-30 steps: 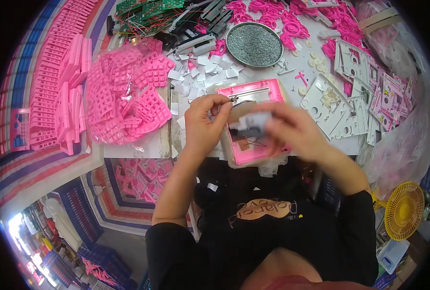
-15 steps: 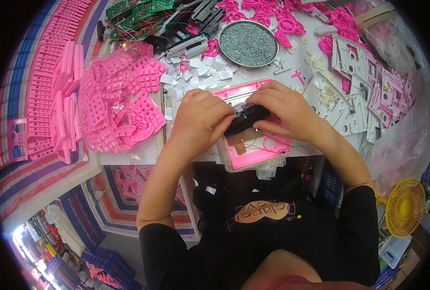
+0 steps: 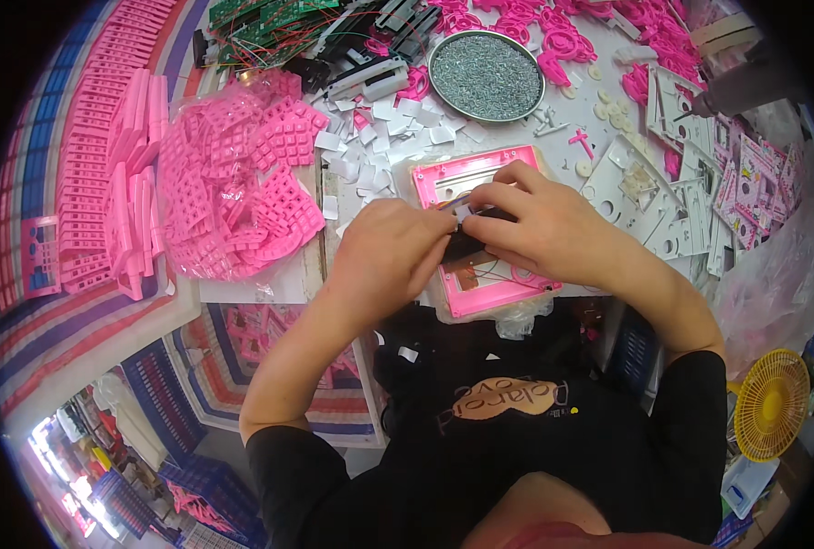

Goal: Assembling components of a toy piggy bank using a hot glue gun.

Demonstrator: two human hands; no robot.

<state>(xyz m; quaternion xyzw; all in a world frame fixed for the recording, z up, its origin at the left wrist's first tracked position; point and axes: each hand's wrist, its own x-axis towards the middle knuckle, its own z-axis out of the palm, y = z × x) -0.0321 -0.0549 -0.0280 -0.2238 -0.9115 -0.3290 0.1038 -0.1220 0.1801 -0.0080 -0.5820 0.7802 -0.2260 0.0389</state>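
Above a pink plastic casing (image 3: 489,302) that lies on a clear plastic bag, my two hands hold a small black plastic part (image 3: 466,245). My left hand (image 3: 384,252) is closed, its thumb and fingers pinched at the part's left end. From the other side my right hand (image 3: 549,224) grips it, index finger and thumb bent over its top. A small white piece (image 3: 463,212) shows between the fingertips; whether it is fixed to the black part I cannot tell. Thin wires run inside the casing. My fingers hide most of the black part.
A round tin of small screws (image 3: 487,78) stands beyond the casing. Left are scattered white pieces (image 3: 380,146) and a bag of pink keypads (image 3: 233,192). White panels (image 3: 636,183) lie to the right, below a dark screwdriver-like tool (image 3: 745,87). Circuit boards (image 3: 265,32) are piled far left.
The black part has turned and is now more covered by my fingers. A white piece shows at my fingertips. The dark tool has come into view at upper right.
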